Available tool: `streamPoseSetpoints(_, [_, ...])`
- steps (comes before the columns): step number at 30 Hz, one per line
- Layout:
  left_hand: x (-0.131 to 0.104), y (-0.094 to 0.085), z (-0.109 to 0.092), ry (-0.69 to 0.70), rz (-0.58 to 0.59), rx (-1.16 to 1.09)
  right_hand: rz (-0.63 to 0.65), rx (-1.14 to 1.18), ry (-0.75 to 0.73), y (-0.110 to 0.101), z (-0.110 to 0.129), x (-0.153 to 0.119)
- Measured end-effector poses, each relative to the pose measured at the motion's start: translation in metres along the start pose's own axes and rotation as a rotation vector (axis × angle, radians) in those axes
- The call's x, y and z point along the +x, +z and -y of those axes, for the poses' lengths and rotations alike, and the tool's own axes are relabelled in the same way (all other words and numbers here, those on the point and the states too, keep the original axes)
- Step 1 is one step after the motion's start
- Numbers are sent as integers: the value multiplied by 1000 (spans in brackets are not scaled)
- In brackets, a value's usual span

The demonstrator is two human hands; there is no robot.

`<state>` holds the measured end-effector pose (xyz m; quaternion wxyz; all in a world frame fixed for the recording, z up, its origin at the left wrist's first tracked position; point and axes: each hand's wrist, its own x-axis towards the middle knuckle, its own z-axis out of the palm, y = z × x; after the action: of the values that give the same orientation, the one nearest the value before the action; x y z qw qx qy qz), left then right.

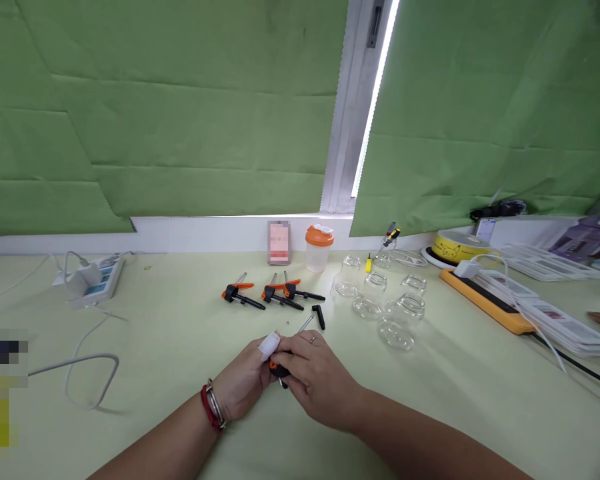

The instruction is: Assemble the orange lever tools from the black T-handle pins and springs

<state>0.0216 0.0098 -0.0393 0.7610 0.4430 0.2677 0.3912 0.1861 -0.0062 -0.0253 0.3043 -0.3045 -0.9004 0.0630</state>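
Both hands meet low in the centre of the head view around a small black and orange part (280, 369). My left hand (245, 380), with white wrap on its thumb, is closed on the part's left side. My right hand (320, 380) has its fingers curled over the part from the right. A thin metal rod (306, 324) sticks up beyond the fingers. Much of the held part is hidden. Past the hands lie a left black-and-orange clamp (240, 295), a middle one (281, 297), a right one (304, 293) and a loose black piece (319, 317).
Several clear glass jars (397, 333) stand right of the clamps. Behind are a phone (279, 243), an orange-lidded cup (319, 250) and a yellow screwdriver (369, 265). A white power strip (111, 280) with cables lies left; an orange-edged one (485, 307) lies right.
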Motion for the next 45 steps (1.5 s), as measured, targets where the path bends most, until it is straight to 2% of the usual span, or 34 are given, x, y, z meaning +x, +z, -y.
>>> streamPoseSetpoints(4, [-2,-2,-6,50,32,205,35,-39,6,0,0,0])
streamPoseSetpoints(8, [-4,-4,-11,-1,73,333,62,-52,-18,6,-3,-2])
streamPoseSetpoints(14, [-3,-6,-14,-75,185,294,5,-52,-197,24,-15,-6])
streamPoseSetpoints(18, [-4,-6,-15,-75,229,249,-28,-2,-268,23,-15,-4])
streamPoseSetpoints(23, [-4,-4,-11,-61,207,234,-34,101,-80,14,-9,-2])
streamPoseSetpoints(27, [-1,-5,-10,9,93,273,-22,117,-43,10,-14,-3])
streamPoseSetpoints(30, [1,-11,-8,8,-73,320,-97,122,43,7,-32,-5])
streamPoseSetpoints(33, [4,-16,-7,-3,-190,319,-183,112,249,3,-60,-7])
streamPoseSetpoints(35, [5,-17,-6,6,-217,295,-167,56,361,1,-79,-9])
streamPoseSetpoints(38, [5,-15,-7,9,-247,260,-44,4,492,-1,-97,-10])
streamPoseSetpoints(41, [4,-14,-9,13,-262,224,36,-6,572,-3,-101,-10])
streamPoseSetpoints(45, [4,-15,-11,31,-302,185,18,-10,705,-5,-101,-8])
